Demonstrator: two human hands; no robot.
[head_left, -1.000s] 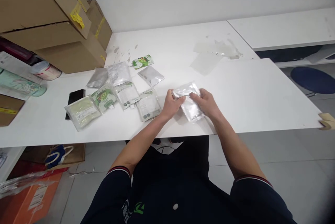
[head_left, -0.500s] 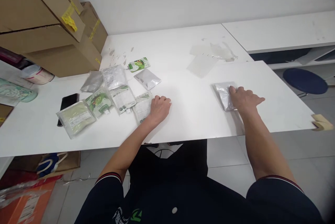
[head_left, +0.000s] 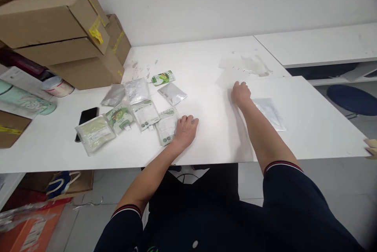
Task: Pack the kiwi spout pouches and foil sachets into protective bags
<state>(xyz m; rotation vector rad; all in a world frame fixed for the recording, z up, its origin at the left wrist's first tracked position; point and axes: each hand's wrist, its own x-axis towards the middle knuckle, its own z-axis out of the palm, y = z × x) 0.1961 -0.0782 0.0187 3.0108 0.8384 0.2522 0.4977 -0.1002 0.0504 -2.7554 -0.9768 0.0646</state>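
Since half a second ago, your right hand (head_left: 240, 93) has left the clear crinkled plastic pouch (head_left: 269, 112) and reached up the white worktop (head_left: 206, 134) to the flat translucent plastic bags (head_left: 232, 72); its grip is loosely curled and clamps nothing. That pouch lies flat just right of your right forearm. Your left hand (head_left: 186, 127) rests palm down, fingers spread, on the edge of the white-labelled sachet (head_left: 166, 125), well left of the pouch, among other green and silver sachets (head_left: 126, 105).
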